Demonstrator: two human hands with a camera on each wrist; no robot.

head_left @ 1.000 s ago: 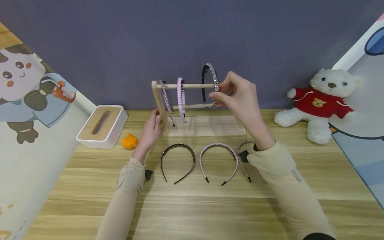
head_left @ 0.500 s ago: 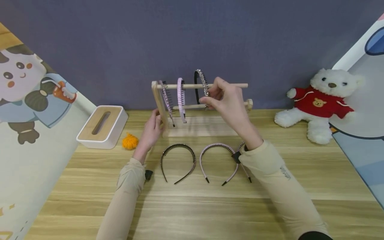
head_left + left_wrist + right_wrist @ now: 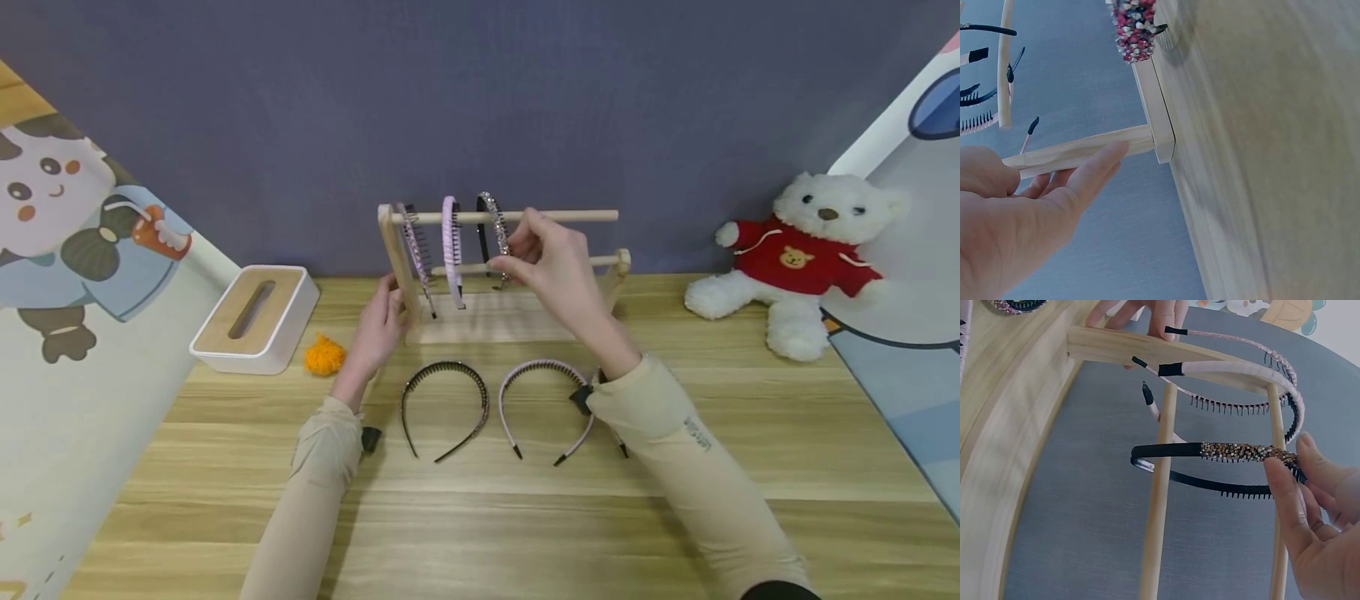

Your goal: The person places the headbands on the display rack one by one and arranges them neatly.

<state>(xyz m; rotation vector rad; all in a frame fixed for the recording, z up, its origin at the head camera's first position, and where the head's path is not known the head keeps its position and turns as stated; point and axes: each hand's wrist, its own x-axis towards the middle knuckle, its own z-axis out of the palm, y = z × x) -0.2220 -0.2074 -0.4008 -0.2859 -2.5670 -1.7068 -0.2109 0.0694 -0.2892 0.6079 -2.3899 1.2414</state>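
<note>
In the head view, my right hand pinches a black toothed headband whose band is covered with glittering stones. The headband encircles both dowels of a wooden rack; the right wrist view shows thumb and fingers on the sparkling part. My left hand grips the rack's left upright, fingers on one side and thumb on the other. Further left on the dowels hang a lilac wrapped headband and a thin pink one with teeth.
On the table in front lie a dark headband, a pale lilac headband and another partly hidden under the right sleeve. A tissue box and an orange fuzzy ball stand left. A white teddy bear sits right.
My right hand has moved left and slightly down, sliding the black stone-covered headband along the dowels towards the lilac one. The left hand stays on the upright.
</note>
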